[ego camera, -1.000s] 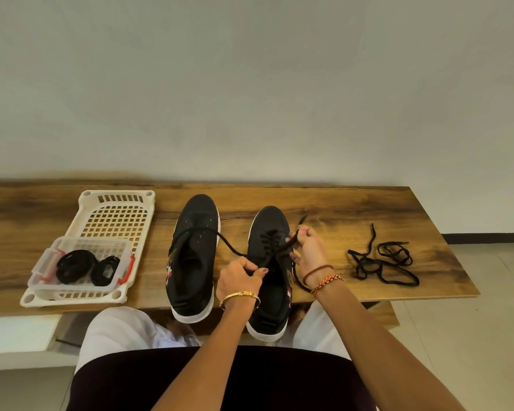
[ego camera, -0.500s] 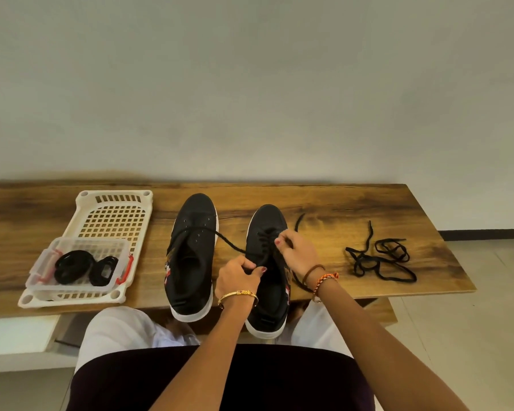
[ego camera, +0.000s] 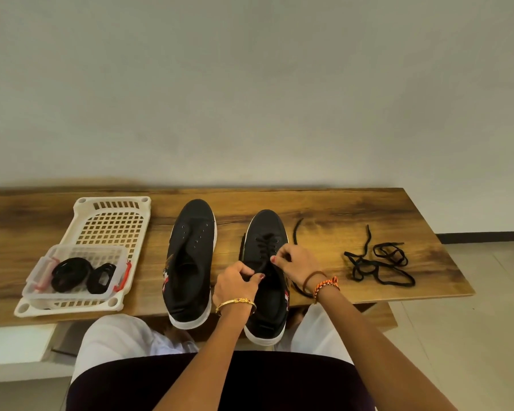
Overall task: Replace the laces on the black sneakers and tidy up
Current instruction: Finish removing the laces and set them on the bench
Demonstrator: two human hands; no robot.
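Your left hand (ego camera: 237, 281) curls its fingers into a pinch at the near eyelets of the right sneaker (ego camera: 266, 274), probably steadying the tongue. Just beyond, your right hand (ego camera: 294, 259) pinches the black lace (ego camera: 264, 244) so it can be drawn through. Left of your fingers the unlaced sneaker (ego camera: 190, 262) waits. A second ago that lace trailed across to it; now it's gathered in. Farther right lies the loose lace tangle (ego camera: 377, 264); far left, the clear container (ego camera: 74, 274) holds coiled laces.
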